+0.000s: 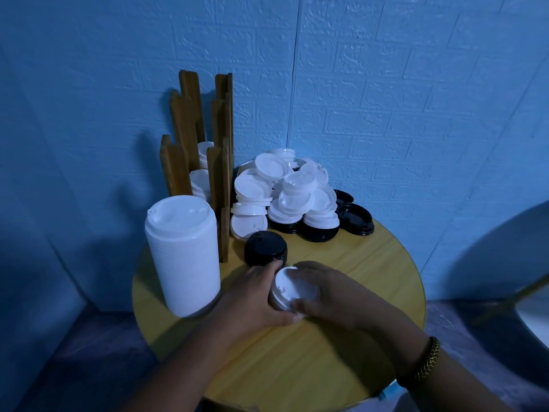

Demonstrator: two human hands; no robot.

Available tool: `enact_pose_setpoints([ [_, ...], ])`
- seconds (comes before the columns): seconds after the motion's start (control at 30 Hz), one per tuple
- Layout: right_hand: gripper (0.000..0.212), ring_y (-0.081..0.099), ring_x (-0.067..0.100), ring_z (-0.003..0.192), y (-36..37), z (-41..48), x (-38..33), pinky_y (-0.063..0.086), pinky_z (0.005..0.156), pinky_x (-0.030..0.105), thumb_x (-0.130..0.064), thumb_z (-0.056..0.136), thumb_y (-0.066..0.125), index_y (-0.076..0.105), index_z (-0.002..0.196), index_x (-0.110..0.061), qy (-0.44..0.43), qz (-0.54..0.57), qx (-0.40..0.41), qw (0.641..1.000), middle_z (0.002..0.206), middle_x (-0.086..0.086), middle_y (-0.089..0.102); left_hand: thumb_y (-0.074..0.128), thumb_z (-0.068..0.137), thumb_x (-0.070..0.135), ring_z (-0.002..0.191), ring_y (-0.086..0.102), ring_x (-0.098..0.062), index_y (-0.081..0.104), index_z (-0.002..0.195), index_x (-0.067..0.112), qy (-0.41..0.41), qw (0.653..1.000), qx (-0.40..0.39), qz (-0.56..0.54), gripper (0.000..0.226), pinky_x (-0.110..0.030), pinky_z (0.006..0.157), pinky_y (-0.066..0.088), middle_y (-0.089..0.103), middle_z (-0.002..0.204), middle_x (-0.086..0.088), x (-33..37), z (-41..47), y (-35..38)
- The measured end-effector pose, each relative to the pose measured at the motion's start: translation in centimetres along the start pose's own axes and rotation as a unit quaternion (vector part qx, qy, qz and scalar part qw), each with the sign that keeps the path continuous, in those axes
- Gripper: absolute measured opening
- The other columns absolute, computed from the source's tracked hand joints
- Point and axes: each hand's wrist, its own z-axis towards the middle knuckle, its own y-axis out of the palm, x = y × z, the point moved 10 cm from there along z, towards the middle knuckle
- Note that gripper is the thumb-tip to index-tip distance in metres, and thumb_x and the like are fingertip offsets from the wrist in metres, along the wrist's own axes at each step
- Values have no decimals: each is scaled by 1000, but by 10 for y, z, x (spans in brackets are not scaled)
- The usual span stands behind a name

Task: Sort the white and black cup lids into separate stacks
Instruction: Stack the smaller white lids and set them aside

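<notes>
A short stack of white lids (289, 289) sits near the middle of the round wooden table (371, 281). My left hand (252, 298) grips its left side, thumb curled under the front. My right hand (329, 292) curls over its top and right side. Just behind stands a small stack of black lids (265, 245). A tall stack of white lids (184, 254) rises at the left. A mixed heap of white lids (285, 188) and black lids (355, 217) lies at the back.
A wooden slotted holder (219, 179) with white lids in it stands at the back left against the blue wall. A round pale object (531, 292) juts in at the right edge. Bare tabletop shows at the front and right.
</notes>
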Motion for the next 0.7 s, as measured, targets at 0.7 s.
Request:
enact_pose_setpoints([
  [0.7,76,53,15,109,2,-6,-13,39,93,33,-85,80,36,52,134,-34,75,-162,134,975,125,-7,56,84,73,55,132,44,-12,22,156,39,-5,1000,-5,0,105,-35,103,48,41,151,8,-3,3,5],
])
